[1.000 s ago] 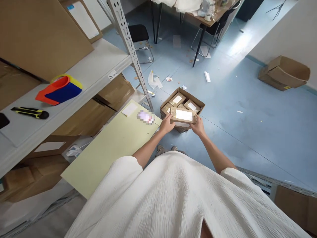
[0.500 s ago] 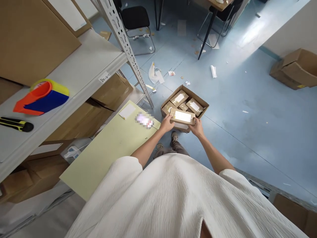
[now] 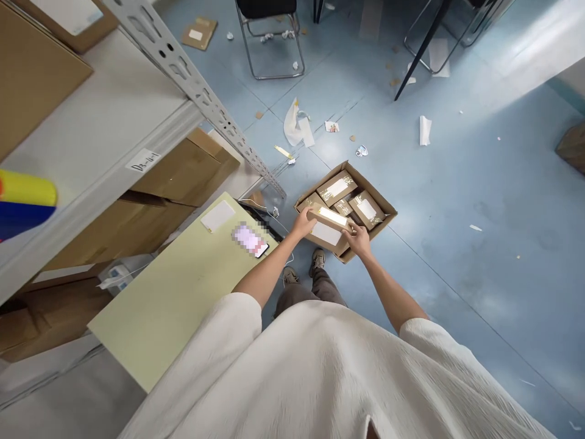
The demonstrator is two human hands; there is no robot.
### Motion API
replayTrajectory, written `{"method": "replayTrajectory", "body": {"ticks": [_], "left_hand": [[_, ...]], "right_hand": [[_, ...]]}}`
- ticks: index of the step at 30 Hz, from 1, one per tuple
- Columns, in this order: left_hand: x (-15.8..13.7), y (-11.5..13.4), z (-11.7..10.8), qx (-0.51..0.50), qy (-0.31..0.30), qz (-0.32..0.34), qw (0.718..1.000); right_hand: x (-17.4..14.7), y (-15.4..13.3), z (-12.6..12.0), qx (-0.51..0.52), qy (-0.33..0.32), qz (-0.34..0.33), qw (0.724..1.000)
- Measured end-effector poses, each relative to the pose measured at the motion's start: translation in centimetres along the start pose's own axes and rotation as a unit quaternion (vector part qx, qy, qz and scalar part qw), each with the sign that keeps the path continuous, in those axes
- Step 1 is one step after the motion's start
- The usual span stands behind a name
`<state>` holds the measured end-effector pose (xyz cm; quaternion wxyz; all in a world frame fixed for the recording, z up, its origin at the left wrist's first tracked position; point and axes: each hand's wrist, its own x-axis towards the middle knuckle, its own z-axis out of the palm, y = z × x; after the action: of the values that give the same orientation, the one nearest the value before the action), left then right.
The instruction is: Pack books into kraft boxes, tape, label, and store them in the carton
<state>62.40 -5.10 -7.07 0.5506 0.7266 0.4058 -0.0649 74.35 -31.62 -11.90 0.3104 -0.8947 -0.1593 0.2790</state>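
Between my two hands is a small cardboard box [image 3: 333,216] with a white label, tilted over the near side of a larger open carton [image 3: 382,227] on the floor. My left hand [image 3: 302,224] grips its left end, and my right hand [image 3: 359,240] is closed on its right end. Inside the carton lie several taped, labelled boxes, among them a box at the back [image 3: 337,188] and a box on the right [image 3: 367,208]. Just below the held box shows another white label [image 3: 326,233]; I cannot tell whether it belongs to the carton or to a box.
To my left stands a pale green table [image 3: 183,299] bearing a phone [image 3: 249,239] and a white paper [image 3: 218,216]. Behind it rises a metal shelf [image 3: 150,137] with cartons and a tape dispenser [image 3: 27,204]. Paper scraps [image 3: 297,125] litter the floor near a chair [image 3: 269,42].
The small box has tilted and sunk slightly toward the carton, both hands still on it. My view has shifted, so the shelf and table appear further left.
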Motion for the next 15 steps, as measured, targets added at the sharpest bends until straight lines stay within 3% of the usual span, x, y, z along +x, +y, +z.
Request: {"method": "replayTrajectory", "body": {"ticks": [7,15], "left_hand": [[5.1,-2.0,2.9,0.006,-0.006,-0.034,0.999],[10.7,-7.5,5.6,0.045,-0.008,-0.085,0.995]], "right_hand": [[6.8,1.9,1.6,-0.004,-0.018,-0.003,1.000],[15.3,3.3,7.1,0.012,-0.020,-0.007,1.000]]}}
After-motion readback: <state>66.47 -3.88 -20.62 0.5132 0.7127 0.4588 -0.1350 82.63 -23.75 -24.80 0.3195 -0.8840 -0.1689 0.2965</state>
